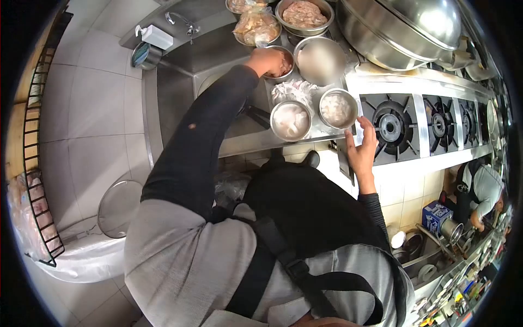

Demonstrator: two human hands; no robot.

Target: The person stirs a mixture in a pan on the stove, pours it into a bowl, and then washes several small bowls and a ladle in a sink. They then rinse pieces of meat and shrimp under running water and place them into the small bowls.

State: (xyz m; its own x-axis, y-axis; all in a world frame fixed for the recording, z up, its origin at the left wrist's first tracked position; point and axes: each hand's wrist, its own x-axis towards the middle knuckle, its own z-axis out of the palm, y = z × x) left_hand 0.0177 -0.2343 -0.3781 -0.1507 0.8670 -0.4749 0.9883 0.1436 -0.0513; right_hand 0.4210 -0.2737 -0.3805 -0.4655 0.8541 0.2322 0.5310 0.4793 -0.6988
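Note:
My left hand (265, 61) reaches over the rim of a steel bowl (291, 70) holding pinkish food, and its fingertips are hidden there. On the right, my right hand (362, 151) has its thumb and fingers apart beside a small steel bowl (338, 109) of pale pieces, close to its rim. Left of that bowl stands another one (291, 121) with white pieces in milky liquid. Pale stringy food (294, 91) lies behind it on the steel counter. A larger bowl (320, 61) behind them holds something smooth and pale.
Bowls of raw meat (304, 14) and bagged food (256, 30) stand at the back, near a big domed steel pot (403, 32). The sink (201, 60) is at left, gas burners (390, 127) at right. A dark handle (256, 115) crosses the sink edge. Another person (485, 182) crouches far right.

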